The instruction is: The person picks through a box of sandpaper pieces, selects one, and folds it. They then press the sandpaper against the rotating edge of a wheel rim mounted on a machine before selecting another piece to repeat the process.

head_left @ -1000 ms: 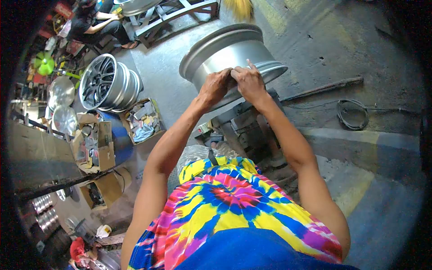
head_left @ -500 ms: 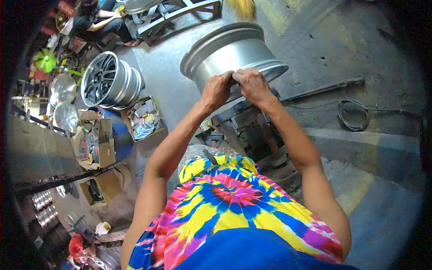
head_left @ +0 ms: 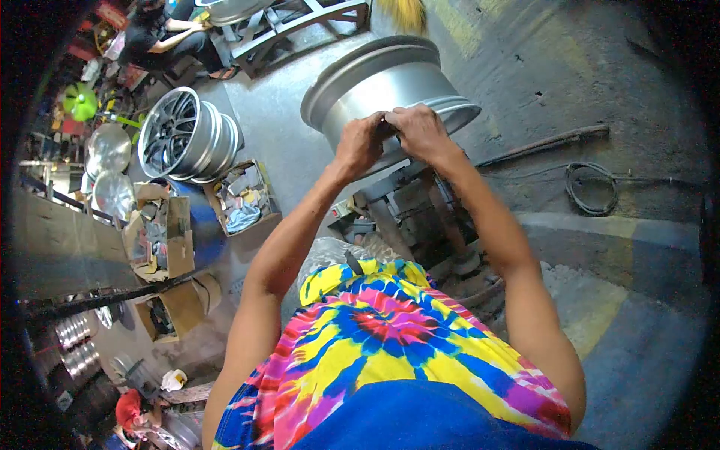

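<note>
A silver wheel rim point(head_left: 388, 91) lies on its side before me, tilted, with its near lip toward my body. My left hand point(head_left: 363, 141) is at that lip, fingers curled and pressed together. Right beside it, my right hand point(head_left: 420, 133) is also closed, its fingertips meeting those of the left at the near edge. Whatever may be pinched between the fingertips is hidden by the fingers. Below the rim is a dark metal stand or machine point(head_left: 401, 206), partly covered by my arms.
Two stacked wheel rims point(head_left: 184, 139) stand at the left, near a cardboard box point(head_left: 246, 199) of scraps. A coiled cable point(head_left: 590, 189) and a long bar point(head_left: 547, 144) lie on the right floor. A co-worker point(head_left: 176, 41) sits by a metal frame point(head_left: 300, 30); another person point(head_left: 131, 411) is lower left.
Both hands have shifted slightly along the near lip, the right one up and to the left. The rim stays in the same place.
</note>
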A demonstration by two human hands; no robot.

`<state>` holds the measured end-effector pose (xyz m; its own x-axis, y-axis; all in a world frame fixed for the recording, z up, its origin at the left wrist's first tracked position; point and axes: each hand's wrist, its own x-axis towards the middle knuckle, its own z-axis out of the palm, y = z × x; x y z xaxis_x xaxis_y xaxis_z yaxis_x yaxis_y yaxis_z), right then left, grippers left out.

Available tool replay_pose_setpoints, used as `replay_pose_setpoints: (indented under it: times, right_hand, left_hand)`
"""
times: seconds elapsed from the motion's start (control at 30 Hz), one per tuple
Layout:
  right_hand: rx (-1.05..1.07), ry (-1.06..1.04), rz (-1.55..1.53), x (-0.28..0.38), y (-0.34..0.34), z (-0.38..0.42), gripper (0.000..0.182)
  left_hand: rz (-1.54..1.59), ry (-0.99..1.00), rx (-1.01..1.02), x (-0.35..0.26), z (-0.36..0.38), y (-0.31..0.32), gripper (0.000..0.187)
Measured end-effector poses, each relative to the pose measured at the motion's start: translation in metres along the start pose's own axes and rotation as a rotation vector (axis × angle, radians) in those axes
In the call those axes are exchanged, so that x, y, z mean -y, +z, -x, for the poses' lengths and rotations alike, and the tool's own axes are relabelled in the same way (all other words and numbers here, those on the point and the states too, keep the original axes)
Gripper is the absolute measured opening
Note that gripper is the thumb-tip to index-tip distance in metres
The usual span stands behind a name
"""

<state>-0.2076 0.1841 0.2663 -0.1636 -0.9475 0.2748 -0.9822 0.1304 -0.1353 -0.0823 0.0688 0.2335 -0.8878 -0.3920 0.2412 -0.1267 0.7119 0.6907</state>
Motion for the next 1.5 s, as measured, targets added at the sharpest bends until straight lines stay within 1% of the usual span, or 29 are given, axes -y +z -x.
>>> replay_pose_setpoints:
  times: [0.03, 0.1, 0.13, 0.2, 0.23, 0.27, 0.33, 0.37, 0.4, 0.47, 0.5, 0.53, 0.6, 0.63, 0.67, 0.73, 0.77, 0.83, 0.87, 0.93, 0.97, 1.03, 1.17, 1.23, 1.27, 1.33, 1.5]
  right_hand:
    - [0.105, 0.022, 0.027, -0.010, 0.005, -0.010, 0.016]
    - [0.300, 0.056, 0.082, -0.008, -0.010, -0.026, 0.020]
    - [0.292, 0.058, 0.085, -0.008, -0.014, -0.029, 0.020]
    - [0.426, 0.078, 0.090, -0.011, -0.023, -0.038, 0.019]
    - [0.341, 0.051, 0.063, -0.014, -0.020, -0.029, 0.019]
    - [0.338, 0.049, 0.069, -0.013, -0.014, -0.021, 0.019]
    - [0.197, 0.009, 0.087, -0.007, -0.006, 0.000, 0.019]
    - [0.205, 0.092, 0.078, 0.003, -0.011, 0.007, 0.019]
    - [0.210, 0.092, 0.074, 0.008, -0.009, 0.015, 0.019]
    - [0.002, 0.129, -0.056, 0.015, -0.008, 0.030, 0.019]
    - [-0.076, 0.110, -0.105, 0.018, -0.009, 0.036, 0.017]
    - [-0.084, 0.122, -0.102, 0.021, -0.007, 0.042, 0.017]
    - [-0.262, 0.156, -0.034, 0.023, 0.003, 0.053, 0.016]
    - [-0.290, 0.164, -0.045, 0.024, 0.006, 0.054, 0.018]
    - [-0.289, 0.165, -0.042, 0.024, 0.009, 0.057, 0.018]
    - [-0.325, 0.196, -0.052, 0.027, 0.012, 0.061, 0.024]
    - [-0.324, 0.191, -0.050, 0.028, 0.011, 0.061, 0.024]
    - [-0.277, 0.265, -0.118, 0.030, 0.010, 0.063, 0.029]
    - [-0.276, 0.265, -0.117, 0.030, 0.012, 0.064, 0.029]
    - [-0.325, 0.327, -0.129, 0.031, 0.017, 0.064, 0.030]
    - [-0.326, 0.326, -0.129, 0.034, 0.018, 0.064, 0.030]
    - [-0.347, 0.364, -0.144, 0.037, 0.017, 0.065, 0.031]
    - [-0.366, 0.392, -0.138, 0.037, 0.025, 0.066, 0.031]
    - [-0.431, 0.377, -0.084, 0.037, 0.024, 0.065, 0.027]
    - [-0.432, 0.380, -0.084, 0.037, 0.025, 0.065, 0.027]
    - [-0.350, 0.397, -0.141, 0.035, 0.025, 0.066, 0.032]
    - [-0.342, 0.375, -0.138, 0.031, 0.021, 0.067, 0.032]
  left_hand:
    - [0.066, 0.033, 0.017, 0.017, -0.008, 0.004, 0.021]
    - [0.253, 0.105, 0.051, 0.016, -0.016, -0.008, 0.017]
    - [0.249, 0.113, 0.050, 0.018, -0.019, -0.010, 0.017]
    - [0.013, 0.051, 0.253, 0.023, -0.032, -0.014, 0.018]
    - [0.072, 0.045, 0.258, 0.018, -0.029, -0.015, 0.018]
    - [0.188, 0.128, 0.155, 0.019, -0.023, -0.011, 0.016]
    - [0.101, 0.057, 0.115, 0.005, -0.011, -0.002, 0.017]
    - [-0.030, 0.073, 0.158, -0.007, -0.006, -0.008, 0.024]
    - [-0.028, 0.068, 0.161, -0.008, -0.001, -0.004, 0.024]
    - [-0.025, 0.157, 0.114, -0.011, 0.005, -0.001, 0.037]
    - [-0.114, 0.137, 0.199, -0.012, 0.008, 0.000, 0.038]
    - [-0.116, 0.149, 0.206, -0.015, 0.008, 0.000, 0.038]
    - [-0.126, 0.288, 0.150, -0.019, 0.011, -0.001, 0.039]
    - [-0.192, 0.279, 0.204, -0.018, 0.011, 0.000, 0.046]
    - [-0.190, 0.281, 0.204, -0.015, 0.011, 0.002, 0.046]
    - [-0.259, 0.471, 0.146, -0.011, 0.007, 0.004, 0.049]
    - [-0.259, 0.471, 0.141, -0.011, 0.004, 0.004, 0.049]
    - [-0.343, 0.520, 0.212, -0.010, 0.001, 0.004, 0.051]
    - [-0.341, 0.520, 0.211, -0.010, 0.000, 0.004, 0.051]
    - [-0.386, 0.578, 0.259, -0.010, -0.005, 0.002, 0.054]
    - [-0.387, 0.579, 0.258, -0.010, -0.006, 0.000, 0.054]
    - [-0.390, 0.554, 0.322, -0.012, -0.008, -0.002, 0.056]
    - [-0.430, 0.582, 0.316, -0.013, -0.008, -0.005, 0.057]
    - [-0.398, 0.578, 0.310, -0.013, -0.008, -0.007, 0.057]
    - [-0.397, 0.580, 0.312, -0.014, -0.007, -0.006, 0.057]
    - [-0.377, 0.562, 0.265, -0.013, -0.006, -0.004, 0.057]
    - [-0.339, 0.566, 0.202, -0.010, -0.005, 0.005, 0.055]
